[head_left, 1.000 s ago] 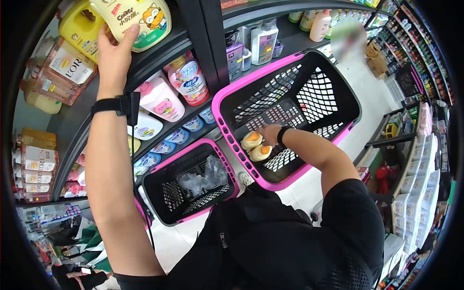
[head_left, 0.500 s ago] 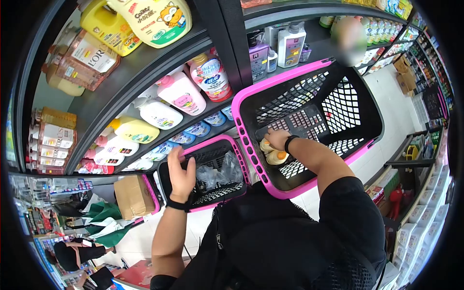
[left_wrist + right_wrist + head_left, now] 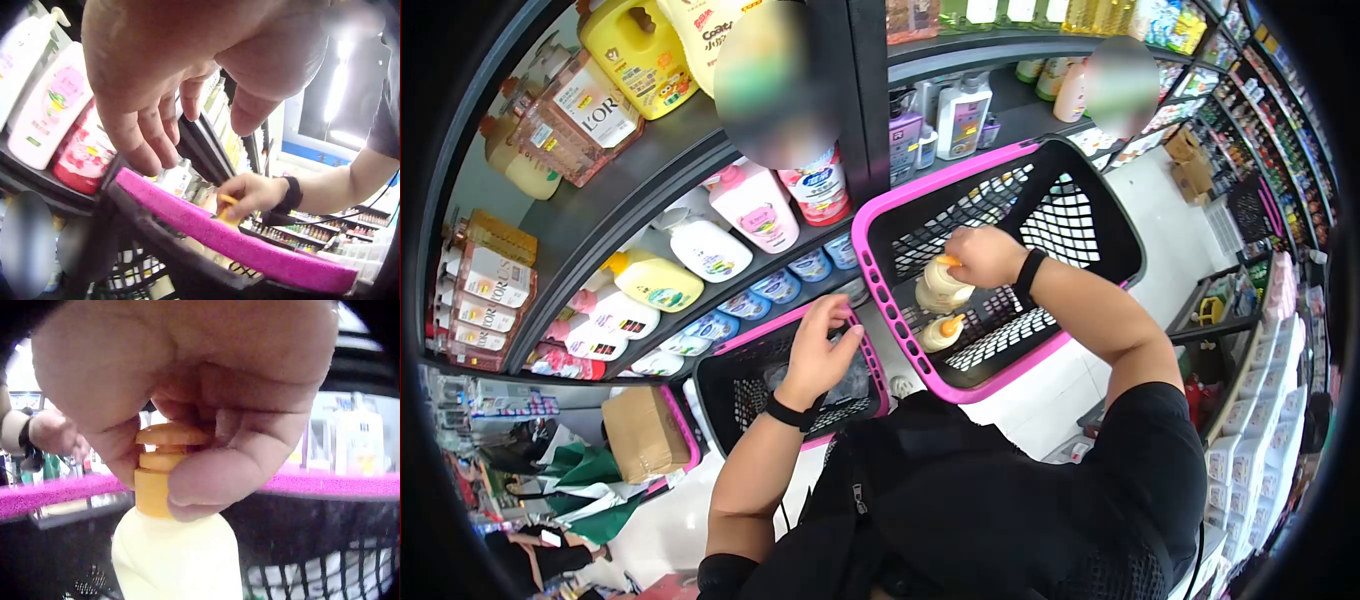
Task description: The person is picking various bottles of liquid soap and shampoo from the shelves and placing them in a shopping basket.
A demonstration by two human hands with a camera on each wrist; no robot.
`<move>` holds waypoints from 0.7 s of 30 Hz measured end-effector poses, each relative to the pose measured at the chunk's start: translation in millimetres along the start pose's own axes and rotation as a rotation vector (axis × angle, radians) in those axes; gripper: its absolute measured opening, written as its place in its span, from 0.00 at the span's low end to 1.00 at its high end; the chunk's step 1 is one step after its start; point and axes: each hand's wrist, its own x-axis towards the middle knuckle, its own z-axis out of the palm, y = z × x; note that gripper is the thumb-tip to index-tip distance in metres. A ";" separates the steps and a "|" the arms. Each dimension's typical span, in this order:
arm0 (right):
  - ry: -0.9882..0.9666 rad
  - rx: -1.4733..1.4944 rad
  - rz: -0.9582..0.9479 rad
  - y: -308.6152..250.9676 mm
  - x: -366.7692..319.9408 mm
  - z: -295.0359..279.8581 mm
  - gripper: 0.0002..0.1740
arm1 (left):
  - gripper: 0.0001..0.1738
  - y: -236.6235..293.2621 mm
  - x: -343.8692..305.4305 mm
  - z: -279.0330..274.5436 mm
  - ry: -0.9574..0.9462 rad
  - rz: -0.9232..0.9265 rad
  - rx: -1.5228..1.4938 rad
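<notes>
My right hand pinches the orange pump top of a pale yellow pump bottle inside the large black shopping basket with a pink rim. Thumb and fingers wrap the pump collar in the right wrist view, and the bottle hangs upright below them. A second bottle with an orange top stands in the same basket, nearer to me. Held over the smaller pink-rimmed basket, my left hand has loosely spread fingers and nothing in it. Clear plastic in that basket is partly hidden by this hand.
Shelves of bottles curve along the left and front, including a yellow handled jug and a pink pump bottle. A cardboard box stands left of the small basket. White tubs are stacked at the right.
My left hand has come down from the yellow bottle on the upper shelf to above the small basket. My right hand has raised one pump bottle from beside the other.
</notes>
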 end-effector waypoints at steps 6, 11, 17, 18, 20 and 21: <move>0.200 -0.116 -0.136 -85.6 -31.1 -154.7 0.12 | 0.42 41.7 39.0 20.4 -0.177 0.234 -0.060; 0.290 -0.067 -0.312 -163.5 -37.8 -236.7 0.12 | 0.52 95.3 47.1 -1.7 -0.243 0.402 0.062; 0.245 0.157 -0.531 -221.6 -7.3 -250.2 0.10 | 0.46 93.3 -9.0 -27.5 -0.226 0.265 -0.464; 0.204 0.168 -0.546 -226.9 4.8 -246.3 0.10 | 0.45 100.7 -21.8 -39.5 -0.215 0.237 -0.472; 0.169 0.187 -0.500 -238.2 31.6 -237.8 0.15 | 0.45 89.8 -42.0 -55.2 -0.188 0.180 -0.483; 0.170 0.215 -0.481 -240.0 47.6 -230.9 0.15 | 0.44 75.7 -47.7 -59.5 -0.176 0.153 -0.485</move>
